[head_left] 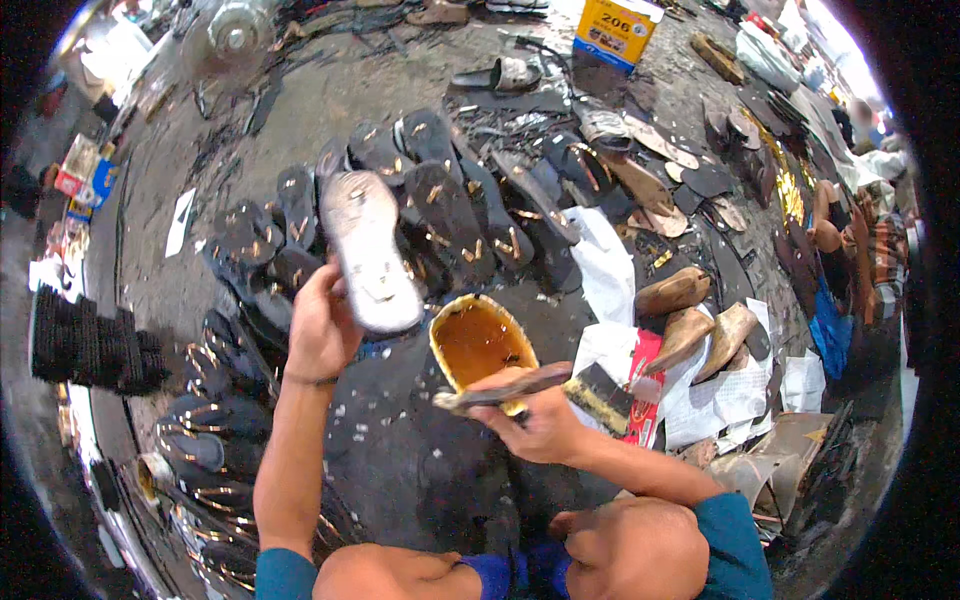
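Observation:
My left hand (325, 318) is closed on the edge of a sandal (368, 235), raised with its pale, whitish underside facing me. In my right hand (543, 425) is a dark, brush-like stick (505, 387) with a pale tip at its left end. The stick lies across the near side of an open pot (436, 345) with a crusted yellowish rim. Amber glue-like liquid (482, 338) fills much of the pot. Whether the stick touches the rim, I cannot tell. Beyond the raised sandal stand rows of black sandals (445, 210) with gold-coloured trim.
More gold-trimmed sandals (200, 450) lie at my left, near a stack of black soles (85, 340). On the right are wooden shoe lasts (680, 335), paper sheets (605, 265) and leather scraps. A yellow and blue tin (615, 35) stands far off. Another person (850, 225) sits at far right.

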